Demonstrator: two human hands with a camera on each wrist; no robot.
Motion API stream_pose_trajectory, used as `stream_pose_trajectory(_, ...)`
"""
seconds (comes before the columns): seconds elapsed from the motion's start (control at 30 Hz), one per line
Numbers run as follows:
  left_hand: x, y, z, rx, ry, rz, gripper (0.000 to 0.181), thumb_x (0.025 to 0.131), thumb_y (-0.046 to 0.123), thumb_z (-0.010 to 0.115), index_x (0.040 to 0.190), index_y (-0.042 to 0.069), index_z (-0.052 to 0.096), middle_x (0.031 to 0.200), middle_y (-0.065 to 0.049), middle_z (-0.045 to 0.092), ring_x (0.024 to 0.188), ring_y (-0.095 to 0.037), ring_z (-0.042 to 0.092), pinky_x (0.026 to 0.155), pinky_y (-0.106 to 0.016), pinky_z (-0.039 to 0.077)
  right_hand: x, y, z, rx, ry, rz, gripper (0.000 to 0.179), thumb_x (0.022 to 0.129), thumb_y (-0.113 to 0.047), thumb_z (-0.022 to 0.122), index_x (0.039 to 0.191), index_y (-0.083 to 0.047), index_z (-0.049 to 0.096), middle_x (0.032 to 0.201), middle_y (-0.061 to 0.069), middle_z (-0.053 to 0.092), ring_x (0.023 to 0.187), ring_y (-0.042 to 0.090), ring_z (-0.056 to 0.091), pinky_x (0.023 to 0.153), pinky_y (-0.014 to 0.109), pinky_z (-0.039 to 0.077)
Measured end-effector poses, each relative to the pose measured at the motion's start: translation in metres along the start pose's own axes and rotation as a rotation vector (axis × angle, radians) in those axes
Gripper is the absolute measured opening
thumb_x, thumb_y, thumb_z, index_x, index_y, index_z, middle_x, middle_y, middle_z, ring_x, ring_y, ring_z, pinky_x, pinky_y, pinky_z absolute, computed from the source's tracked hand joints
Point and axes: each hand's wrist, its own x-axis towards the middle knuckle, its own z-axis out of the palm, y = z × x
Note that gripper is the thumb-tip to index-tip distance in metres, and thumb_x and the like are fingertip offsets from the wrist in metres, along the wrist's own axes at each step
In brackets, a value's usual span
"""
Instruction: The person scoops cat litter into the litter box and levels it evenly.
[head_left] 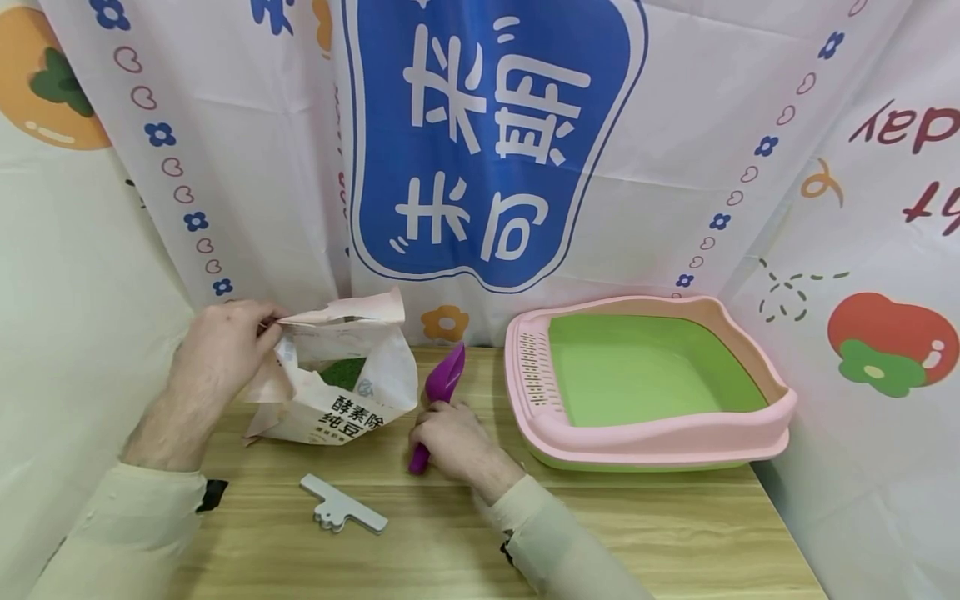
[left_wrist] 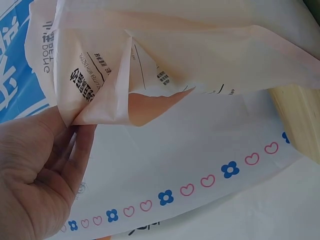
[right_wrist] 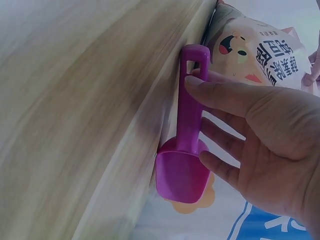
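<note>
An opened paper-like litter bag (head_left: 315, 417) with printed black characters stands at the left of the table, green contents (head_left: 343, 372) showing through its mouth. At the bag's top left edge, my left hand (head_left: 225, 342) pinches the rim between thumb and fingers; the left wrist view shows the folded, torn edge (left_wrist: 100, 95) there. To the right of the bag, my right hand (head_left: 453, 437) holds a purple scoop (head_left: 446, 375) by its handle. In the right wrist view, the thumb lies across the handle (right_wrist: 189, 120), with fingers along its other side.
A pink-rimmed litter box (head_left: 645, 446) with a green inside stands at the right of the wooden table (head_left: 637, 533). A grey clip (head_left: 343, 504) lies in front of the bag. Printed white cloth (head_left: 697, 125) hangs behind and at both sides.
</note>
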Motion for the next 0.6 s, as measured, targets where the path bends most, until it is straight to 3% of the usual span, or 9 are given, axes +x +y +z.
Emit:
stream_pose_trajectory(0.23, -0.001, 0.001, 0.0, 0.002, 0.011, 0.019, 0.017, 0.113, 0.008, 0.074, 0.122, -0.001, 0.084, 0.123, -0.034, 0.084, 0.108, -0.058, 0.081, 0.092, -0.075, 0.066, -0.006, 0.004, 0.0, -0.019, 0.0, -0.042, 0.023, 0.101, -0.026, 0.087, 0.113, -0.045, 0.092, 0.122, -0.019, 0.085, 0.125, 0.013, 0.074, 0.092, 0.031, 0.057)
stream_pose_trajectory(0.47, -0.001, 0.003, 0.001, 0.002, 0.006, 0.026, 0.016, 0.112, 0.009, 0.074, 0.121, -0.001, 0.084, 0.121, -0.033, 0.084, 0.107, -0.057, 0.08, 0.091, -0.074, 0.065, -0.009, 0.013, -0.005, 0.077, -0.008, -0.04, 0.027, 0.101, -0.021, 0.09, 0.117, -0.042, 0.089, 0.133, -0.019, 0.085, 0.133, 0.012, 0.074, 0.115, 0.041, 0.061)
stream_pose_trajectory(0.6, -0.001, 0.003, 0.001, 0.006, -0.003, 0.025, 0.017, 0.113, 0.009, 0.074, 0.122, -0.001, 0.084, 0.122, -0.034, 0.084, 0.107, -0.057, 0.081, 0.091, -0.074, 0.065, -0.012, 0.018, -0.01, 0.093, 0.022, -0.039, 0.027, 0.106, -0.018, 0.084, 0.116, -0.043, 0.088, 0.129, -0.021, 0.085, 0.133, 0.009, 0.076, 0.116, 0.043, 0.062)
